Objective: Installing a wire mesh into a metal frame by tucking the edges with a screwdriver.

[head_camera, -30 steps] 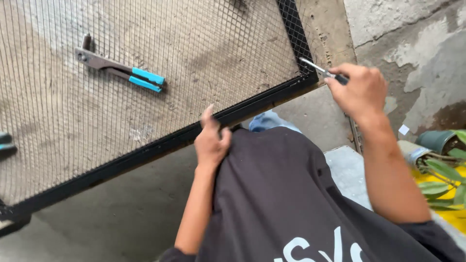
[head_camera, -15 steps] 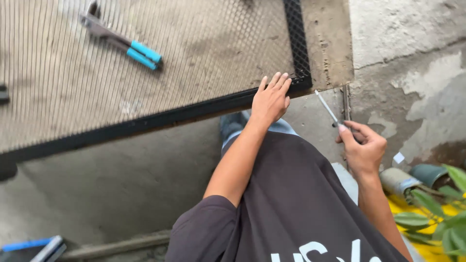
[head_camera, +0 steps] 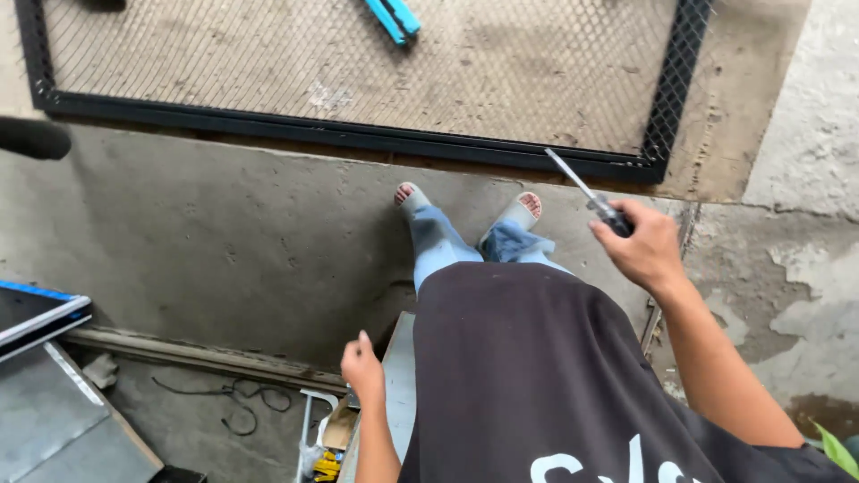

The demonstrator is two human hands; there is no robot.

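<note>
My right hand (head_camera: 642, 247) is closed around the dark handle of a screwdriver (head_camera: 582, 190), whose thin metal shaft points up and left toward the lower right corner of a black-framed wire mesh panel (head_camera: 358, 136) lying on the concrete floor. My left hand (head_camera: 362, 367) hangs by my hip near the bottom of the view, fingers curled, with nothing in it. A pair of pliers with blue grips (head_camera: 392, 18) rests on the mesh at the top edge, only its handles showing. My two feet (head_camera: 465, 199) stand just short of the frame.
A metal sheet with a blue edge (head_camera: 36, 313) lies at the left. A steel bar (head_camera: 206, 356) runs along a floor step, with a loose black wire (head_camera: 234, 401) below it. A dark rounded object (head_camera: 31, 139) pokes in at the left edge.
My left hand has come off the panel frame and dropped to my side. The view has pulled back from the panel. The screwdriver stays in my right hand.
</note>
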